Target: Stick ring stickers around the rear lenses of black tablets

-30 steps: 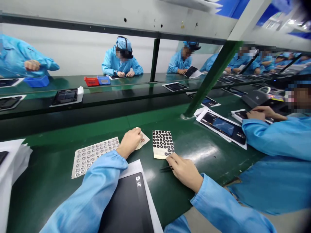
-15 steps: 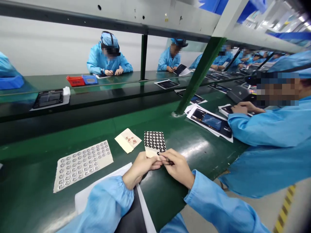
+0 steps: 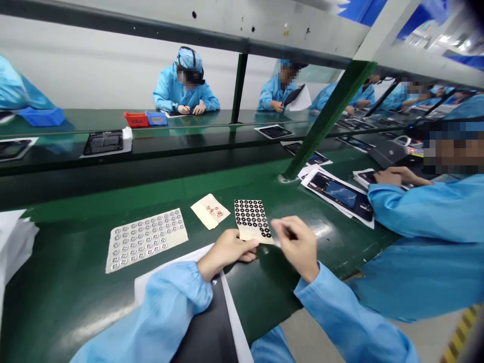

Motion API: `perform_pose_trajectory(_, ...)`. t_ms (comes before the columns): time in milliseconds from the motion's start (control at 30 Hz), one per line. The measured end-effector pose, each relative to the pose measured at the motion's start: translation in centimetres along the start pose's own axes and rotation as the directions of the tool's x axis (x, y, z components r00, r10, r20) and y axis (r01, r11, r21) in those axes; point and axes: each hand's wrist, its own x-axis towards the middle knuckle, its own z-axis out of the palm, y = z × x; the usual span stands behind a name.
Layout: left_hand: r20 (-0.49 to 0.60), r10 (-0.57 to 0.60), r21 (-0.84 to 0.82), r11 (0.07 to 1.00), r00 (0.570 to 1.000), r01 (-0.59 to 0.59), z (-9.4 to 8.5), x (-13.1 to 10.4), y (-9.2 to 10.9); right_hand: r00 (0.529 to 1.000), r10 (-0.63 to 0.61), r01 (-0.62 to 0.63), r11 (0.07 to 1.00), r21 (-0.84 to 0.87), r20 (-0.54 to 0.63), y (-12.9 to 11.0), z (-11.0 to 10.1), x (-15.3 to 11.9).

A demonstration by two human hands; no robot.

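Observation:
My left hand [image 3: 232, 249] pinches the lower left edge of a cream sheet with rows of black round ring stickers [image 3: 250, 214]. A few places in its lower rows are bare. Just right of the sheet, my right hand [image 3: 298, 244] is raised with bent, closed fingers, apart from the sheet. Motion smears its fingertips; the dark slim tool in them looks like tweezers. To the left lies a sheet of clear round stickers [image 3: 145, 238]. Between the two sheets is a small cream paper [image 3: 210, 210] with reddish marks. A dark flat panel [image 3: 207, 322] on white paper lies under my left forearm.
A green post [image 3: 321, 121] rises from the green bench [image 3: 181, 189]. Phone-like panels on paper [image 3: 340, 194] lie at the right, beside a co-worker's sleeve [image 3: 427, 212]. White papers [image 3: 15, 242] stand at the left edge. Across the bench are red [image 3: 136, 119] and blue trays [image 3: 157, 118].
My right hand has lifted off the sheet's lower edge and moved right. My left hand still holds the sheet. The view has turned left, bringing white papers in at the left edge.

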Motion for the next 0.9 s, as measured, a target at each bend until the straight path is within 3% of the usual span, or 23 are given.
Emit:
perform_pose_trajectory(67,-0.032,0.012,0.071,0.997,0.999,-0.01,-2.5,-1.8,0.1,0.971,-0.182,0.168,0.981,0.102,0.156,-2.1,0.4,-1.5)
perform_pose_trajectory(167,-0.139,0.094,0.273,0.961,0.986,-0.053,-6.1,-5.3,-0.8,0.828,-0.432,0.407,0.901,0.149,0.356,-5.0,2.0,-4.0)
perform_pose_trajectory(233,-0.185,0.154,0.453,0.89,0.971,-0.055,-7.7,-7.6,-2.1,0.74,-0.505,0.519,0.849,0.101,0.445,-6.3,3.3,-5.1)
perform_pose_trajectory(300,-0.219,0.205,0.556,0.83,0.954,-0.051,-8.5,-9.4,-3.6,0.7,-0.517,0.567,0.822,0.058,0.493,-7.0,4.2,-5.7)
perform_pose_trajectory(500,-0.314,0.337,0.507,0.85,0.888,-0.143,-8.8,-11.1,-6.6,0.643,-0.534,0.6,0.797,0.072,0.549,-7.3,4.8,-6.5)
perform_pose_trajectory(667,-0.302,0.294,0.391,0.906,0.907,-0.163,-8.7,-11.0,-6.7,0.644,-0.518,0.577,0.812,0.087,0.562,-7.5,4.9,-7.0)
perform_pose_trajectory(767,-0.347,0.25,0.327,0.936,0.904,-0.133,-10.0,-11.2,-6.4,0.664,-0.454,0.496,0.862,0.105,0.594,-7.5,4.9,-7.0)
perform_pose_trajectory(833,-0.445,0.303,0.417,0.903,0.843,-0.104,-11.7,-11.3,-6.0,0.644,-0.441,0.475,0.871,0.124,0.625,-7.4,4.6,-6.5)
perform_pose_trajectory(900,-0.507,0.457,0.632,0.774,0.73,-0.046,-13.9,-11.3,-5.9,0.591,-0.428,0.466,0.873,0.144,0.684,-7.6,4.2,-5.4)
